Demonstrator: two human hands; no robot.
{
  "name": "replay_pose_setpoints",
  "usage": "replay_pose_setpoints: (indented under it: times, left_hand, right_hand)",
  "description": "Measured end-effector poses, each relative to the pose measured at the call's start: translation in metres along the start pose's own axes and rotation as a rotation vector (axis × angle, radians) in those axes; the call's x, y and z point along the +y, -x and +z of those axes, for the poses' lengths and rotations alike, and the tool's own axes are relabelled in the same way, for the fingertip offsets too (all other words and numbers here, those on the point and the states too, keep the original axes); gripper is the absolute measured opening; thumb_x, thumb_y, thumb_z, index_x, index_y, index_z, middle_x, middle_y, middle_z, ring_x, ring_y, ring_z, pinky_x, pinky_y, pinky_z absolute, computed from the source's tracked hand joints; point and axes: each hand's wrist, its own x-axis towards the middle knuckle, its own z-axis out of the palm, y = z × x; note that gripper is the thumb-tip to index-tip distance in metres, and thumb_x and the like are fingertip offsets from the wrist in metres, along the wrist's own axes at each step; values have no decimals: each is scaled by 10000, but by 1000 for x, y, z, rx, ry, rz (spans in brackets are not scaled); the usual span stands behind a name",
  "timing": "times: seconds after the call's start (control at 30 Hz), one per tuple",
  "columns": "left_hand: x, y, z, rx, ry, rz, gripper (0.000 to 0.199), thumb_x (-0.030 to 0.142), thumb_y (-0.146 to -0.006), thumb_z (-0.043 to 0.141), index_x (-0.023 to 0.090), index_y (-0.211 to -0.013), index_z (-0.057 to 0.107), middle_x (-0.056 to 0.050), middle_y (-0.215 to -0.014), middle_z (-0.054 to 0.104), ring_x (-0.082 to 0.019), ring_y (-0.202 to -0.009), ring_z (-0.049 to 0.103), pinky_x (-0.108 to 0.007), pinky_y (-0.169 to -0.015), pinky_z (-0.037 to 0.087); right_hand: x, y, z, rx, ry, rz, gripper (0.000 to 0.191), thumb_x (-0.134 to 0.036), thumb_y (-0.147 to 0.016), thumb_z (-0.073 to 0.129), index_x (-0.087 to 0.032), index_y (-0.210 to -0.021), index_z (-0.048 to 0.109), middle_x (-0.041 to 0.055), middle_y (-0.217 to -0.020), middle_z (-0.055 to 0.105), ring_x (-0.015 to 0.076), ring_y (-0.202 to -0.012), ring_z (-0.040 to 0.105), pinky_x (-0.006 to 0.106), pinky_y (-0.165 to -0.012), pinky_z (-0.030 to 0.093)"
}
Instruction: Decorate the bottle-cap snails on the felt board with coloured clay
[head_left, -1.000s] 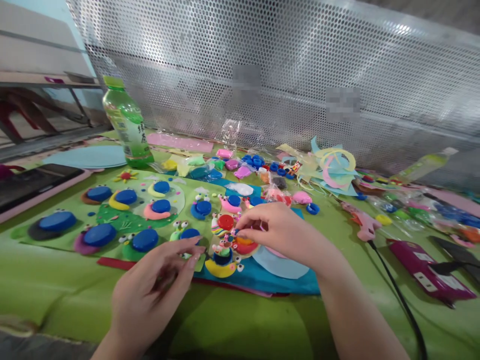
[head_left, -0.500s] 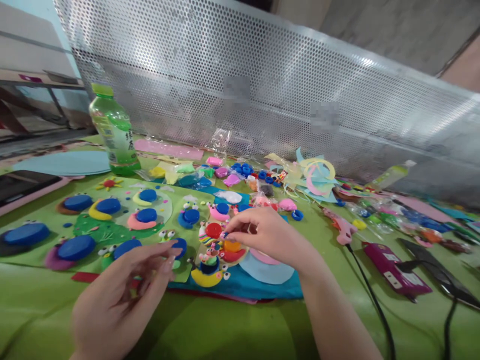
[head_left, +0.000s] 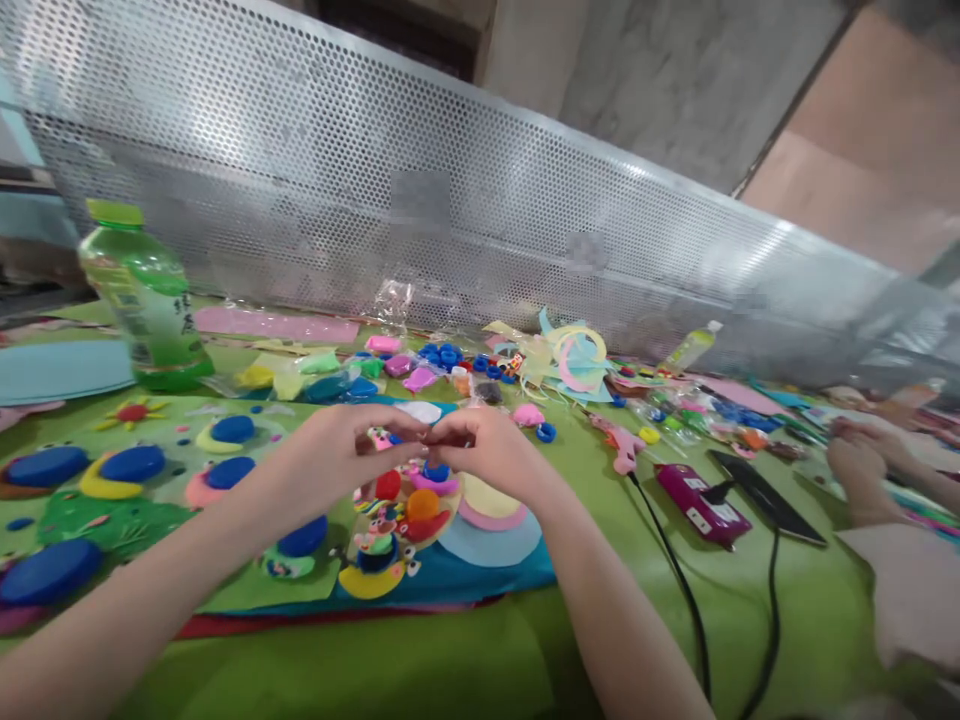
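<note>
My left hand point(head_left: 341, 450) and right hand point(head_left: 487, 450) meet at mid-frame, fingers point(head_left: 409, 428) pinched tip to tip over the clay snail craft point(head_left: 397, 510) on the green bench point(head_left: 450, 660); I cannot tell what, if anything, they grip. A green bottle point(head_left: 142, 300) stands upper left, a pink glue gun point(head_left: 619, 448) to the right.

A cluster of clay snails point(head_left: 401, 515) with bottle-cap shells in red, orange, blue and pink is laid on a round card near the middle of the table. A tiny piece, too small to identify, is pinched above it.
</note>
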Motion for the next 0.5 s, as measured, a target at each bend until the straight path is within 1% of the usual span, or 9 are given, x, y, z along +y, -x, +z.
replay_pose_setpoints:
  times: [0.1,0.2,0.3,0.37,0.43,0.5]
  left_hand:
    - [-9,-1,6,94,81,29,308,451,-723,559,219,-892,670,34,-401,523,-123,-367,478,-182,-382,337]
    - [-17,0,11,158,230,51,270,438,-664,620,221,-813,686,30,-393,514,-122,-338,473,-185,-361,365]
    - [-20,-1,12,160,360,66,207,389,-649,660,222,-768,688,27,-387,502,-122,-332,474,-189,-355,382]
    - [-18,-4,8,160,418,63,196,365,-649,679,211,-768,688,21,-383,496,-115,-325,455,-182,-333,348]
    - [-13,-10,0,204,454,67,209,359,-662,685,193,-789,687,19,-379,483,-99,-326,423,-168,-321,297]
    - [-2,-18,-11,299,478,100,222,362,-691,673,179,-816,682,21,-395,477,-81,-345,398,-160,-333,275]
  right_hand:
    - [2,-2,-2,-23,-66,2,21,-146,-776,640,-129,-788,639,2,-725,617,97,-663,568,192,-609,439]
    - [5,-1,-3,-60,-123,-23,82,-199,-772,662,-125,-790,632,11,-736,621,96,-667,565,191,-615,436]
    - [5,-1,-1,-86,-125,-58,143,-266,-777,672,-129,-798,636,13,-738,622,94,-653,560,182,-603,432]
    - [2,-1,-2,-97,-74,-56,169,-300,-808,642,-132,-819,643,13,-736,625,89,-629,557,174,-584,433]
    - [-2,-2,-9,-34,77,22,193,-328,-848,596,-144,-855,655,10,-756,634,90,-630,563,169,-582,440]
    - [-3,-1,-24,117,276,160,218,-336,-892,536,-156,-892,660,11,-800,639,104,-672,579,178,-613,452]
